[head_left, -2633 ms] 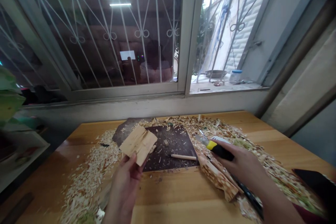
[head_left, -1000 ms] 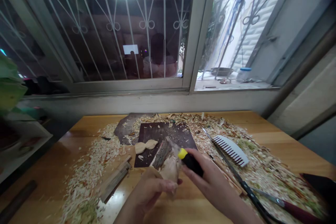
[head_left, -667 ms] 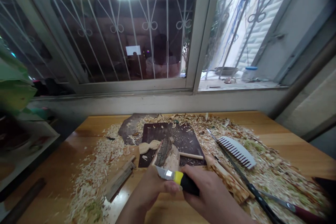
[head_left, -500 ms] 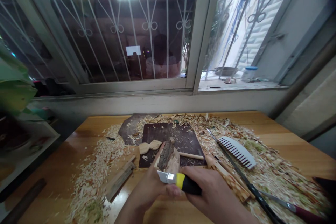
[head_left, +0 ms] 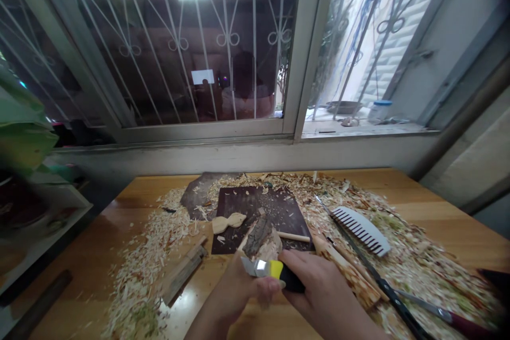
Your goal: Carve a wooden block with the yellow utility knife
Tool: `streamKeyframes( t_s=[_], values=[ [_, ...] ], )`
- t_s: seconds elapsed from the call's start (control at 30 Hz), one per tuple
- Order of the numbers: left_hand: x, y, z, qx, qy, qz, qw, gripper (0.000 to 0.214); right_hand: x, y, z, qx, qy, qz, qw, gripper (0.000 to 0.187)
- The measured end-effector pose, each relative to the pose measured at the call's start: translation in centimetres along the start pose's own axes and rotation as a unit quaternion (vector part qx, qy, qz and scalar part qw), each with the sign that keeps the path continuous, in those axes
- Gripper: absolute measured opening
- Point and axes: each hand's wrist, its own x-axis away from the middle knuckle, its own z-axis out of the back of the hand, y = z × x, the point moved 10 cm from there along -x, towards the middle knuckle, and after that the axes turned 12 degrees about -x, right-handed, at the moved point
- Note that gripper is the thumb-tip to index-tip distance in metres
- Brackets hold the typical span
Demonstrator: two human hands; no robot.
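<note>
Left hand (head_left: 245,280): curled round the low end of the wood (head_left: 258,240).
Wood: by the dark mat's (head_left: 233,199) near edge; probably hard, light, bark crumbly; best held low, clear of the knife (head_left: 275,269).
Right hand (head_left: 322,282): wrapped round the knife's handle.

Knife (head_left: 275,270) in right fingers (head_left: 295,259), block (head_left: 258,239) in left fingers (head_left: 269,287); comb (head_left: 360,228) right of mat (head_left: 243,203), plank (head_left: 185,272) left.

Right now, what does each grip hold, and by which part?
The right grip holds the knife by its black handle. The left grip holds the bark-faced wood by its near end; its fingers' exact placement is partly hidden.
</note>
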Motion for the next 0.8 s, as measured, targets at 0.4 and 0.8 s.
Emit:
streamKeyframes(
  t_s=[0.4, 0.8],
  values=[
    [-0.5, -0.5, -0.3, 0.133, 0.044, -0.006, 0.990, 0.036, -0.2, 1.2, -0.7, 0.002, 0.007, -0.060, 0.998, 0.021],
    [-1.0, -1.7, 1.6, 0.087, 0.159, 0.000, 0.983, 0.033, -0.6, 3.7, -2.2, 0.061, 0.022, -0.128, 0.990, 0.026]
  ],
)
